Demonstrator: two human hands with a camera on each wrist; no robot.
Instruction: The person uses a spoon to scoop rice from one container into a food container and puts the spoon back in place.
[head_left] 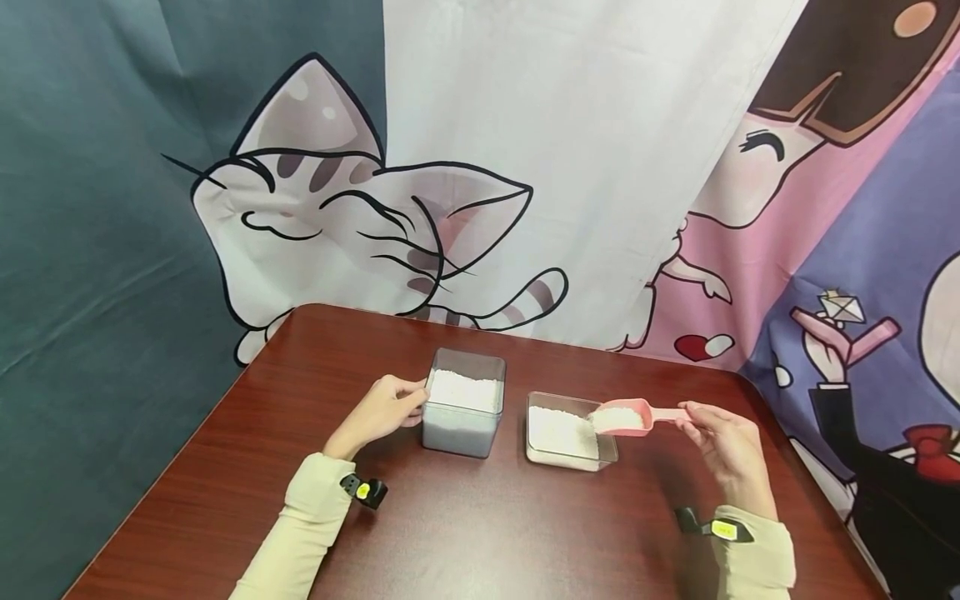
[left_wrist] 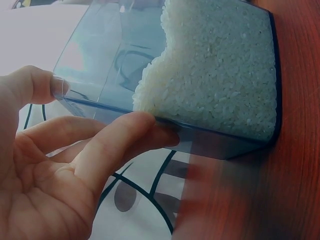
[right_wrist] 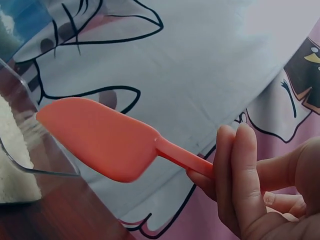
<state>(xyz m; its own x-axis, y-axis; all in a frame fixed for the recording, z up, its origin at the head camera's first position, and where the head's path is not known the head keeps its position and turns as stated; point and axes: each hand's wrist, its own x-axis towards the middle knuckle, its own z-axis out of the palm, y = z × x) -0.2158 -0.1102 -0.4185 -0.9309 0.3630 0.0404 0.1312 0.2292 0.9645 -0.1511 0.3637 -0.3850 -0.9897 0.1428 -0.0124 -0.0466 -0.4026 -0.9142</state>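
A tall clear plastic container [head_left: 462, 430], partly filled with white rice [left_wrist: 215, 70], stands on the table. My left hand [head_left: 386, 408] holds it at its left side, the fingertips against the wall near the rim. To its right sits a low clear box [head_left: 567, 463], also with rice [head_left: 561, 431] in it. My right hand [head_left: 723, 442] grips the handle of a pink scoop [head_left: 628, 432] heaped with rice. The scoop's tip hangs over the low box's right part. From the right wrist view only the scoop's underside shows.
Both containers stand on a reddish-brown wooden table [head_left: 450, 533]. A cloth backdrop with cartoon figures [head_left: 465, 92] hangs behind the far edge. Dark straps with small devices [head_left: 363, 490] are on both wrists.
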